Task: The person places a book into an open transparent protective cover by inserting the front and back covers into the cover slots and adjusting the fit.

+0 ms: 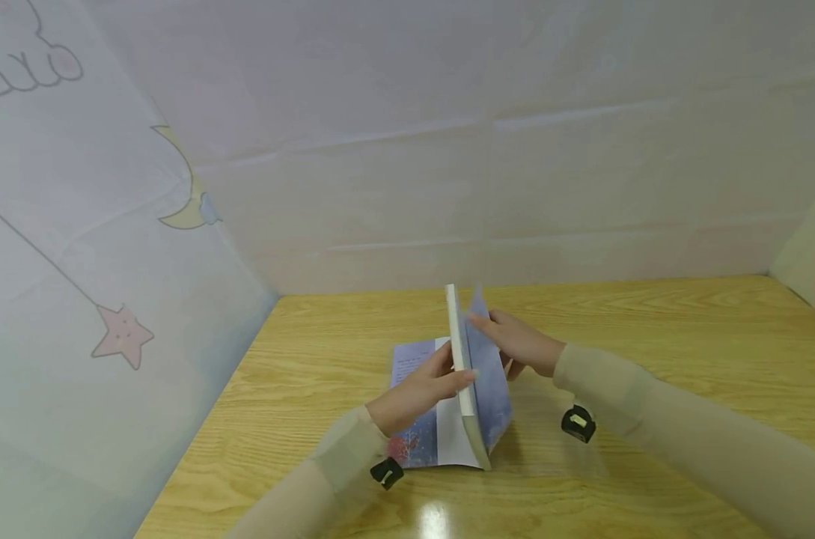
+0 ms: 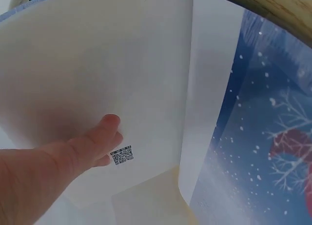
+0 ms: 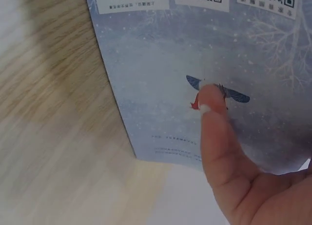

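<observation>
A book (image 1: 466,404) stands on edge on the table, its page block upright and its blue-lavender cover (image 1: 493,389) spread to both sides. My left hand (image 1: 414,393) grips the page block, thumb on the right side and fingers on the left. In the left wrist view, fingertips rest on a blank page (image 2: 141,88) beside a small printed code (image 2: 122,155). With my right hand (image 1: 524,344) I pinch the raised right part of the cover. The right wrist view has one digit pressing a printed bird (image 3: 234,94) on that cover.
A wooden table (image 1: 683,359) extends around the book. The cover's left part (image 1: 414,355) lies flat, with text and a red tree. A faint clear sheet (image 1: 562,449) lies right of the book. Pale printed cloth (image 1: 380,150) hangs behind and left.
</observation>
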### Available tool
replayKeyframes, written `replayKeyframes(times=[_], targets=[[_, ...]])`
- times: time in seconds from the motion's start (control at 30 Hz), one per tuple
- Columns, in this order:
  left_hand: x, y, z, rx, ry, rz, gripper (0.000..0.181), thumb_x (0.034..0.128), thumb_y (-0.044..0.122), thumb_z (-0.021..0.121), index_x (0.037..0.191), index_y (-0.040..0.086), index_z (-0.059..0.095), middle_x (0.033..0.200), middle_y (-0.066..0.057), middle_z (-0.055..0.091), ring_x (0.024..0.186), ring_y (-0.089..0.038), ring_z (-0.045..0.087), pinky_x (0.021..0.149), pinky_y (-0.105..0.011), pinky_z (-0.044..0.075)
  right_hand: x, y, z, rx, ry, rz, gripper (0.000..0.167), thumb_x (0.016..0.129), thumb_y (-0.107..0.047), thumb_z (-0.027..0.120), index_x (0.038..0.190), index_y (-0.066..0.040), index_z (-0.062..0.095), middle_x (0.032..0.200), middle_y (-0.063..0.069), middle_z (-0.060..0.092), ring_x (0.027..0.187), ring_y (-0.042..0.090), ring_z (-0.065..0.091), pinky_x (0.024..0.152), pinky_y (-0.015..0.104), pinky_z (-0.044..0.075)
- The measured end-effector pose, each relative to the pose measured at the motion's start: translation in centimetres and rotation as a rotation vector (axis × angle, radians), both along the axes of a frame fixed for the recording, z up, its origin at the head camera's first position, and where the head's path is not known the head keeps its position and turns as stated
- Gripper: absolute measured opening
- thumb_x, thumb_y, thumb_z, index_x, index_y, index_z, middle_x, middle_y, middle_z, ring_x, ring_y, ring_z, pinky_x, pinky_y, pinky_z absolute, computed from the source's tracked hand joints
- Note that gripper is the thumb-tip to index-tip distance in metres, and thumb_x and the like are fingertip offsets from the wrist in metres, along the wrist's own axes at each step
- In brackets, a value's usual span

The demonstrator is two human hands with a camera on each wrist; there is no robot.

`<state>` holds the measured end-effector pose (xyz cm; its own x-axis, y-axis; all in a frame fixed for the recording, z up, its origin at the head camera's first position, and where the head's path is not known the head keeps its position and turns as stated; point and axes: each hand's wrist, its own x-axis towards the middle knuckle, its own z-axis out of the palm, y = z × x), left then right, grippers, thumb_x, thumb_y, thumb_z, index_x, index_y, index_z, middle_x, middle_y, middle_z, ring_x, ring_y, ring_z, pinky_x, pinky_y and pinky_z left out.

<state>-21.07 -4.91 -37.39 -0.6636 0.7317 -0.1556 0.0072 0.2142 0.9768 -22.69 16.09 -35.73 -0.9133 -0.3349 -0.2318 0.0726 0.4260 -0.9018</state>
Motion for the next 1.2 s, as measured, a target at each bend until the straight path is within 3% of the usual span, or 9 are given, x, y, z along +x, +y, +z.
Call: replayKeyframes(times=[0.1,0.2,0.4,0.67,0.9,1.2], targets=[[0.0,-0.4,0.0,0.028,-0.009,-0.004,0.074,0.1013,0.035,0.047,0.157,0.016,0.003,0.154,-0.010,0.029,0.132,-0.021,0.040,0.105,-0.044,0.036,0.1,0.7,-0.2,-0.035,0.010,0.003,0.064,0.104,-0.047,0.034,0.141,0.005,0.030,0.103,0.019,0.062,0.068,0.024,0.064,0.058,0.041,0.056],[-0.1,-0.9,-0.1,0.055,-0.024,0.004,0.070,0.1011,0.031,0.047,0.157,0.013,0.008,0.149,-0.013,0.035,0.128,-0.023,0.045,0.103,-0.042,0.038,0.2,1.3,-0.4,-0.064,0.027,0.006,0.052,0.106,-0.038,0.035,0.135,0.005,0.038,0.086,0.014,0.066,0.065,0.022,0.066,0.055,0.040,0.056],[-0.3,-2.0,-0.5,0.149,-0.099,0.036,0.063,0.0979,0.015,0.045,0.154,0.004,0.017,0.145,-0.024,0.037,0.127,-0.030,0.046,0.105,-0.045,0.037,0.6,2.5,-1.0,-0.090,0.032,-0.027,0.045,0.106,-0.023,0.035,0.141,0.006,0.036,0.092,0.013,0.066,0.067,0.023,0.067,0.055,0.041,0.056],[-0.3,-3.6,-1.0,0.207,-0.176,0.090,0.058,0.0983,0.015,0.046,0.151,0.003,0.025,0.142,-0.024,0.042,0.119,-0.026,0.054,0.097,-0.041,0.045,1.1,3.9,-2.4,-0.136,-0.012,-0.066,0.049,0.106,-0.024,0.037,0.143,0.008,0.035,0.095,0.011,0.067,0.073,0.022,0.068,0.061,0.041,0.056],[-0.2,-4.5,-1.6,0.182,-0.200,0.227,0.056,0.0989,0.010,0.048,0.149,-0.001,0.027,0.141,-0.023,0.044,0.121,-0.029,0.053,0.099,-0.044,0.045,1.4,5.3,-4.1,-0.163,-0.088,-0.127,0.049,0.106,-0.023,0.036,0.142,0.011,0.035,0.093,0.008,0.070,0.076,0.020,0.069,0.064,0.037,0.057],[-0.5,-5.1,-2.6,0.091,-0.167,0.404,0.054,0.0966,0.002,0.047,0.145,-0.011,0.028,0.135,-0.025,0.048,0.114,-0.029,0.055,0.095,-0.043,0.047,1.8,6.7,-6.7,-0.158,-0.195,-0.169,0.055,0.106,-0.026,0.035,0.144,0.014,0.026,0.098,0.008,0.067,0.082,0.018,0.066,0.070,0.036,0.054]])
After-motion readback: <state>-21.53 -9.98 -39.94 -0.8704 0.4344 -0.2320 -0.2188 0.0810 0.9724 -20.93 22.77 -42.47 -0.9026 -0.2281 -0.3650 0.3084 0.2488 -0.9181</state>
